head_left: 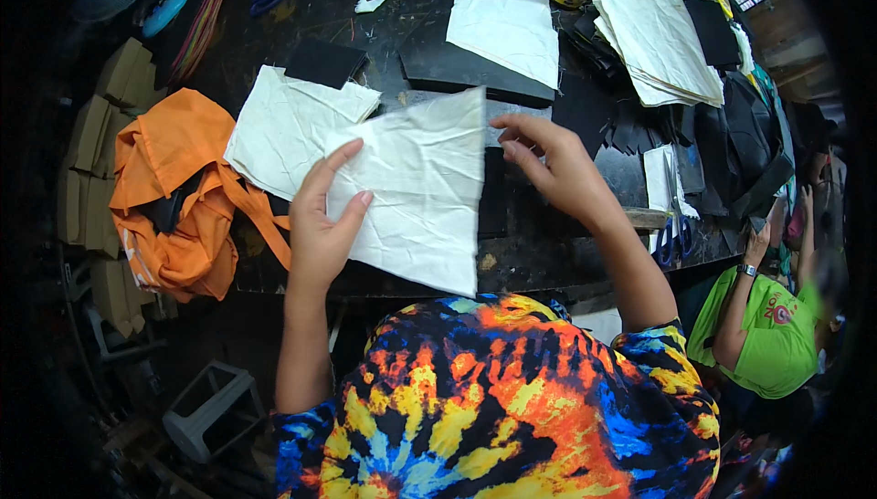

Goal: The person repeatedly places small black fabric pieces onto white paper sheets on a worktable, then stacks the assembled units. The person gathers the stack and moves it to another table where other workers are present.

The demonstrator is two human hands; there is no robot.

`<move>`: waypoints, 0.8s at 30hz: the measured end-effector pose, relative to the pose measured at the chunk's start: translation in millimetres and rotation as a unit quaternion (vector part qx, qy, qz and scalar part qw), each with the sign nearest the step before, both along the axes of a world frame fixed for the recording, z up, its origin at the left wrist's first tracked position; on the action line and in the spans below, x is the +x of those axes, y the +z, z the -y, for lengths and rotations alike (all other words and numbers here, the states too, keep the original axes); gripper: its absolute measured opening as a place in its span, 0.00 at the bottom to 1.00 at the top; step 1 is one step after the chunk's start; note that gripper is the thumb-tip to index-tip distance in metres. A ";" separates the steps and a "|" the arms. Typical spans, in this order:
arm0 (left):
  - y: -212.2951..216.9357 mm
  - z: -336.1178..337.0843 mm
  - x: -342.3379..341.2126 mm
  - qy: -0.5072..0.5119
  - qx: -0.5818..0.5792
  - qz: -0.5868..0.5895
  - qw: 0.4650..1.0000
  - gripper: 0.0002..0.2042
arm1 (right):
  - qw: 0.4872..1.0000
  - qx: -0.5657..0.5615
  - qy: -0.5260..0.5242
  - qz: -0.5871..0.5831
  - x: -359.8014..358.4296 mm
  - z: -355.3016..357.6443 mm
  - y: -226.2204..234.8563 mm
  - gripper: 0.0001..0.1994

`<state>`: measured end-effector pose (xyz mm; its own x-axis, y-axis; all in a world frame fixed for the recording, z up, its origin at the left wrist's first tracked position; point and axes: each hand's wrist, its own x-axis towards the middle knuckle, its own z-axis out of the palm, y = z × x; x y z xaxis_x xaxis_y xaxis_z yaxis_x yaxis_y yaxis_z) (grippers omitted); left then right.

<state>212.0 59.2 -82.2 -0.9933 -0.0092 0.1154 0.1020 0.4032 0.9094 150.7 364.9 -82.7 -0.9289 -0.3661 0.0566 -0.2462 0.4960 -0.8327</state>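
My left hand (331,202) grips a creased white cloth piece (420,190) by its left side, thumb and fingers lying over its face. The cloth is held up above the dark table near its front edge. Just off the cloth's right edge is my right hand (546,159), fingers bent and apart, with nothing visible in it. Behind my left hand lies a stack of white cloth pieces (283,129), partly covered by the held one. A black piece (325,63) rests at that stack's far edge.
An orange cloth bag (178,198) sits on the left. Farther back, a white piece (507,33) lies on a black slab (429,61). More white cloth (662,42) is piled at right, near blue-handled scissors (674,239). Another person (767,325) in green works at right.
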 end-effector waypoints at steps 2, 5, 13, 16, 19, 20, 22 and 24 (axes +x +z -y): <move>-22.5 4.4 7.4 0.003 -0.061 -0.021 0.998 0.27 | 0.998 0.061 0.026 0.010 9.0 1.9 -0.5 0.16; -37.8 11.8 8.8 0.022 -0.084 -0.029 0.996 0.26 | 0.992 0.077 0.081 -0.060 14.2 8.4 -2.6 0.15; -36.4 6.4 9.2 0.019 -0.099 -0.015 0.995 0.26 | 0.995 0.066 0.028 -0.064 16.6 -22.7 4.6 0.14; -35.4 1.9 8.8 0.025 -0.100 -0.003 0.995 0.26 | 0.982 0.109 -0.101 -0.118 -2.8 -64.1 11.3 0.13; -29.8 -0.3 8.9 0.023 -0.127 -0.003 0.992 0.28 | 0.929 0.286 -0.219 -0.077 -23.5 -98.9 9.3 0.23; -26.9 -1.3 10.0 0.026 -0.147 -0.006 0.989 0.29 | 0.911 0.327 -0.239 -0.082 -26.0 -105.9 6.0 0.28; -20.3 -3.4 13.6 0.038 -0.187 -0.015 0.982 0.30 | 0.901 0.358 -0.224 -0.103 -29.6 -110.1 -4.5 0.30; -13.9 -5.0 17.3 0.055 -0.220 -0.031 0.973 0.30 | 0.892 0.365 -0.228 -0.139 -28.8 -110.3 -11.8 0.29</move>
<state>229.3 64.2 -96.0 -0.9799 -0.0507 0.1928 0.0863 0.7638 0.6397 121.9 475.2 -94.5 -0.9777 0.0125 0.2098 -0.0273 0.9822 -0.1859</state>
